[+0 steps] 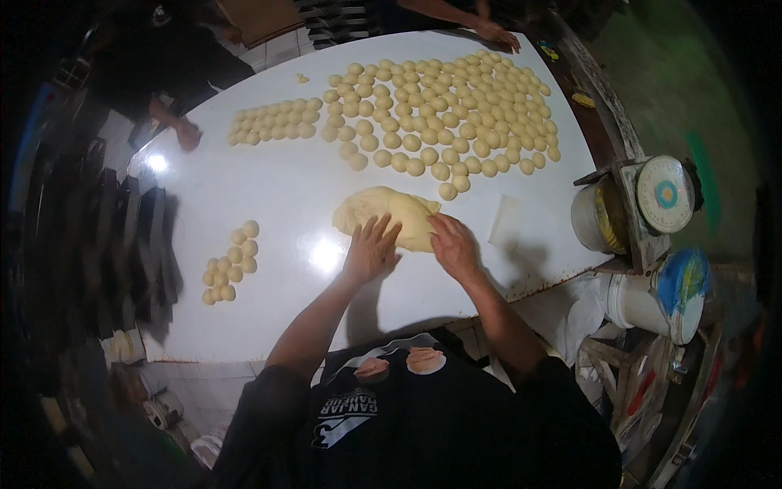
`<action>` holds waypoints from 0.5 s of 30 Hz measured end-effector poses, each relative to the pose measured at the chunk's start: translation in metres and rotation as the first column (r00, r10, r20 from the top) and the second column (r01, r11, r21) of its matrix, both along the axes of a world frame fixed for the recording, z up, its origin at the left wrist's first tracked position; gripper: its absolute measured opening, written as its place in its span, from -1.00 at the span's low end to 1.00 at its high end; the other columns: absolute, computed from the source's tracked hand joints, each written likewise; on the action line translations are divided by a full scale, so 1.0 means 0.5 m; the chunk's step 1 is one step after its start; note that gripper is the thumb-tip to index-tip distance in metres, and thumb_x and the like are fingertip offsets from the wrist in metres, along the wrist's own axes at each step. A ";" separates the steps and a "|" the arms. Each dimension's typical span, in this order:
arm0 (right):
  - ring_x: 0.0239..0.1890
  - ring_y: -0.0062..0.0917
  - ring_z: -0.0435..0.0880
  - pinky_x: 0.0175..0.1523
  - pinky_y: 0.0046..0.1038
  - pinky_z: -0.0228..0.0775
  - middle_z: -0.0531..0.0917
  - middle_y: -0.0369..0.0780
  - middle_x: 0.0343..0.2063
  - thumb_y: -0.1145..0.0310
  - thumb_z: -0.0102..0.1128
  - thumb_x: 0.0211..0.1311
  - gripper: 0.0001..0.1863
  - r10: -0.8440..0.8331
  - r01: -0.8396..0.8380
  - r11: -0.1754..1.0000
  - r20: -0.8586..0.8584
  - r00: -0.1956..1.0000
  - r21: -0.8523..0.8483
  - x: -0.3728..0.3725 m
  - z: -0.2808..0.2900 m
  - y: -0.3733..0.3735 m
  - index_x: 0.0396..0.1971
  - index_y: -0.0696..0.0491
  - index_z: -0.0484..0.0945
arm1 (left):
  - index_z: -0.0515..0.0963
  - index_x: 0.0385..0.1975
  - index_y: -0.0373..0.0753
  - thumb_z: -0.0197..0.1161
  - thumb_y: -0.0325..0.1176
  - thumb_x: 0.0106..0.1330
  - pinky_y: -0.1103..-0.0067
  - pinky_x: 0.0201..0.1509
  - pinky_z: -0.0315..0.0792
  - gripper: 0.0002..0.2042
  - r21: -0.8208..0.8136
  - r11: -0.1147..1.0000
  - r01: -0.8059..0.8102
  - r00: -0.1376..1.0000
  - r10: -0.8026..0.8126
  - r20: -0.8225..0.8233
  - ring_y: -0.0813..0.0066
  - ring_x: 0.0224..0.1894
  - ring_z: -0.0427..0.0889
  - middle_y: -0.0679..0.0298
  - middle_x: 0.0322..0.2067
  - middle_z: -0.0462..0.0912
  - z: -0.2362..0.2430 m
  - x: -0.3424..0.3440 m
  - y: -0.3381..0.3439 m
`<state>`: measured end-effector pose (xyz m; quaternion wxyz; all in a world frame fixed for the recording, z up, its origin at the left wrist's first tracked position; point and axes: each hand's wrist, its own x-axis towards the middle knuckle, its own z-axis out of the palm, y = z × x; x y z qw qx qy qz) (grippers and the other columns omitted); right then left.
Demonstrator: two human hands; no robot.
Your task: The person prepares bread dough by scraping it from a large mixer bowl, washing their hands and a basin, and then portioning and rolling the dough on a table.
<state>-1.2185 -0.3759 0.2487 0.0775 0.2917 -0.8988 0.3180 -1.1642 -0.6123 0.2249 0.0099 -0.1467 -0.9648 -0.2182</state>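
A large pale lump of dough lies near the middle of the white table. My left hand rests on its lower left part, fingers apart. My right hand touches the right end of the dough, its fingers slightly bent and lying along the edge. Several small round dough balls form a group on the left. Many more dough balls cover the far right of the table, and a separate block of balls in rows sits at the far left. A white flat piece lies right of the dough.
At the right edge stand a round dial scale, a metal pot and a white bucket. Dark stacked trays are beside the left edge. Across the table are another person's hand and a second person's hand.
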 end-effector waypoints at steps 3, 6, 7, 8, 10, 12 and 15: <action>0.41 -0.20 0.18 0.43 -0.13 0.02 0.27 -0.12 0.36 0.23 0.16 0.24 -0.45 0.265 -0.247 0.872 0.016 0.964 0.423 0.017 -0.038 -0.028 0.22 0.08 0.38 | 0.32 0.30 -0.10 0.33 -0.11 0.16 -0.03 0.33 0.12 -0.33 -0.059 0.998 0.011 0.998 -0.007 0.067 -0.14 0.38 0.13 0.04 0.37 0.16 -0.014 0.067 0.015; 0.47 -0.24 0.04 0.47 -0.05 -0.13 0.13 -0.15 0.42 0.17 0.22 0.20 -0.34 0.311 -0.328 0.858 0.108 0.944 0.396 0.094 -0.055 -0.015 0.29 0.05 0.31 | 0.32 0.30 -0.09 0.32 -0.11 0.17 0.01 0.32 0.14 -0.34 -0.180 0.983 0.039 0.977 0.000 0.213 -0.11 0.39 0.14 0.04 0.38 0.15 0.019 0.130 0.015; 0.47 -0.24 0.04 0.47 -0.05 -0.13 0.13 -0.15 0.42 0.17 0.22 0.20 -0.34 0.325 -0.341 0.856 0.109 0.940 0.388 0.093 -0.052 -0.014 0.29 0.05 0.31 | 0.32 0.30 -0.07 0.31 -0.09 0.18 0.05 0.29 0.18 -0.34 -0.203 0.979 0.036 0.988 -0.005 0.152 -0.09 0.38 0.15 0.06 0.38 0.15 0.012 0.150 0.012; 0.46 -0.24 0.06 0.47 -0.05 -0.12 0.16 -0.14 0.41 0.19 0.22 0.20 -0.35 0.367 -0.394 0.835 0.146 0.919 0.384 0.099 -0.042 -0.011 0.28 0.05 0.32 | 0.32 0.30 -0.07 0.31 -0.09 0.18 0.05 0.29 0.18 -0.34 -0.204 0.979 0.019 0.986 0.015 0.165 -0.09 0.38 0.15 0.06 0.38 0.15 0.004 0.159 0.007; 0.45 -0.25 0.09 0.47 -0.04 -0.12 0.20 -0.13 0.39 0.22 0.23 0.20 -0.37 0.432 -0.471 0.796 0.187 0.882 0.380 0.094 -0.024 -0.003 0.27 0.05 0.33 | 0.31 0.32 -0.04 0.27 -0.06 0.23 0.06 0.28 0.20 -0.37 -0.168 0.985 0.026 0.981 0.008 0.195 -0.02 0.37 0.19 0.08 0.38 0.18 -0.011 0.160 -0.009; 0.42 -0.24 0.16 0.46 -0.04 -0.10 0.26 -0.10 0.35 0.26 0.22 0.20 -0.40 0.331 -0.381 0.868 0.200 0.922 0.319 0.062 -0.017 -0.027 0.25 0.07 0.34 | 0.28 0.34 0.01 0.12 -0.07 0.37 0.08 0.34 0.17 -0.46 0.016 0.996 -0.092 0.990 0.090 0.110 0.13 0.36 0.25 0.13 0.35 0.26 0.023 0.086 -0.018; 0.39 -0.27 0.22 0.44 -0.03 -0.06 0.33 -0.15 0.30 0.19 0.15 0.27 -0.50 0.332 -0.334 0.906 0.054 0.942 0.261 0.018 0.019 -0.094 0.16 0.08 0.44 | 0.19 0.39 0.02 0.01 -0.03 0.43 0.03 0.42 0.03 -0.45 -0.118 0.990 -0.073 0.997 0.070 -0.033 0.10 0.44 0.11 0.25 0.43 0.13 0.033 -0.031 -0.043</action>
